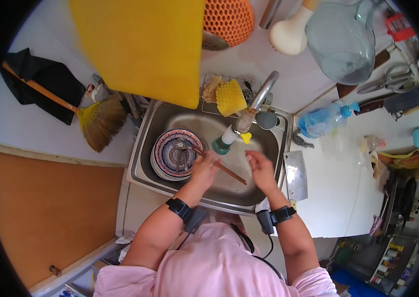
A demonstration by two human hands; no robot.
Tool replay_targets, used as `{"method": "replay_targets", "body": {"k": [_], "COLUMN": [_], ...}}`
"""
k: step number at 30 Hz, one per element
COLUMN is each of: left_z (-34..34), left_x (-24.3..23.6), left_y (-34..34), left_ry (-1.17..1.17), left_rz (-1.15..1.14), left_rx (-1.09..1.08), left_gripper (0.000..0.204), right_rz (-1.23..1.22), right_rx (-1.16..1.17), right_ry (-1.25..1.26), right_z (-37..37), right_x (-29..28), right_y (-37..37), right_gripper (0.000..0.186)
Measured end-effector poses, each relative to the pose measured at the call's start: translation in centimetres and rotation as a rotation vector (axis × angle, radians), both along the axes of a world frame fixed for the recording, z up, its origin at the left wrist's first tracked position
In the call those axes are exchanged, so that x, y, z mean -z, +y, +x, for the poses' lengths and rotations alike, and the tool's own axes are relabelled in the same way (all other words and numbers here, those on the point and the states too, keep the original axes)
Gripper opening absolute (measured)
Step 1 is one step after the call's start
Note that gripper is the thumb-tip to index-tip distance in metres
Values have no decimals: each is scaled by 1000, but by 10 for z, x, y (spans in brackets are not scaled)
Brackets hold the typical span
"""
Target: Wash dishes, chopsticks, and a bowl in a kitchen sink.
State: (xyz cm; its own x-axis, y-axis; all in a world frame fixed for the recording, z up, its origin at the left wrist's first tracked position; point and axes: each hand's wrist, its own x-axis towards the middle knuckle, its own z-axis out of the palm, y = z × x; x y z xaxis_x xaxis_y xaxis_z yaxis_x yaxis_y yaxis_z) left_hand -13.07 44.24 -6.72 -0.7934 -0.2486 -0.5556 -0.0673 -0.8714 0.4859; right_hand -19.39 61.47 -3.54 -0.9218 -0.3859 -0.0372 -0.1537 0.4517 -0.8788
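Observation:
In the sink (142, 166), my left hand (203, 171) is closed around brown chopsticks (232, 174), just below the green faucet nozzle (221, 145). The chopsticks slant down to the right, past the hand. My right hand (262, 171) hovers over the right part of the basin, fingers half bent and apart, with nothing visible in them. Left of my left hand, a stack of patterned bowls or plates (161, 143) rests in the basin. Metal spoons (179, 159) lie in the top one. The left fingertips are blurred near the nozzle.
A yellow sponge (231, 98) sits on a wire rack behind the basin. The metal faucet (265, 91) arches over the sink. On the white counter at right are a cleaver (296, 174) and a blue bottle (322, 120). A large yellow board (142, 49) hangs over the back left.

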Motion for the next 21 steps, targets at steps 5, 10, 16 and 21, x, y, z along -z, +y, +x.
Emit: {"method": "replay_targets", "body": {"k": [5, 10, 16, 21], "left_z": [2, 5, 8, 10], "left_x": [-16, -19, -11, -15], "left_y": [2, 4, -3, -8], "left_ry": [-149, -193, -1, 9], "left_rz": [-77, -123, -265, -286], "left_rx": [-24, -79, -98, -115], "left_gripper": [18, 18, 21, 21], "right_rz": [-128, 192, 348, 250], "right_rx": [-53, -436, -585, -401], "right_ry": [387, 651, 811, 998], "right_z": [-66, -101, -122, -111], "right_x": [-95, -120, -106, -107], "right_y": [-18, -45, -68, -51], "right_gripper": [20, 50, 46, 40]}}
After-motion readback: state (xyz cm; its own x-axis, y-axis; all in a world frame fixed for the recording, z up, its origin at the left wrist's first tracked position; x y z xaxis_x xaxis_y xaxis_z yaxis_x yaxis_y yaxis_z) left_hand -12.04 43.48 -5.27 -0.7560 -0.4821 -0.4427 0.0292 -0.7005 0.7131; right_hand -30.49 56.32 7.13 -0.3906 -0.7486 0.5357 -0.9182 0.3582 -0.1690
